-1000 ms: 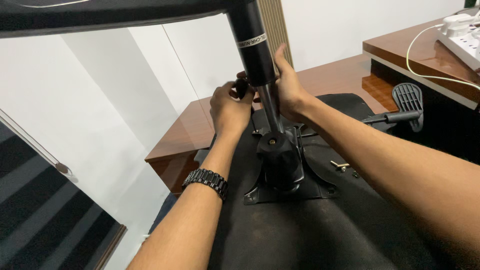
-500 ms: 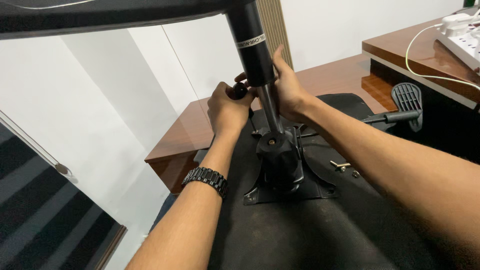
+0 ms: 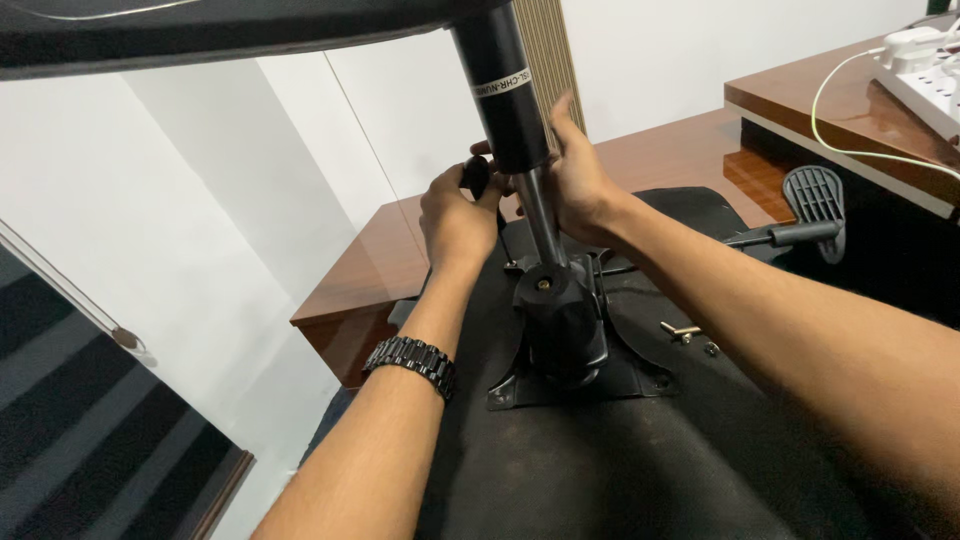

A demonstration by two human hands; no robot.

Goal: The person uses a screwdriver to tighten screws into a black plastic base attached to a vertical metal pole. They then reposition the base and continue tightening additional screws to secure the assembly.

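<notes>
An upturned office chair seat (image 3: 620, 470) lies on a wooden desk, its black metal mechanism plate (image 3: 575, 360) facing up. A black gas-lift cylinder (image 3: 512, 110) stands in the mechanism's hub (image 3: 558, 320) and carries the chair base above. My left hand (image 3: 455, 215) grips a small black knob (image 3: 477, 176) behind the cylinder. My right hand (image 3: 580, 180) rests against the far side of the cylinder's thin rod, fingers wrapped near the same knob. A dark metal watch (image 3: 412, 360) is on my left wrist.
A chair lever with a ribbed black paddle (image 3: 815, 205) sticks out at the right. A loose screw (image 3: 682, 330) lies on the seat. A white power strip (image 3: 920, 70) with a cable sits on the raised desk ledge. White wall and dark floor lie at the left.
Both hands have stayed at the knob behind the cylinder; my left hand's grip has shifted slightly on it. The chair parts have not moved.
</notes>
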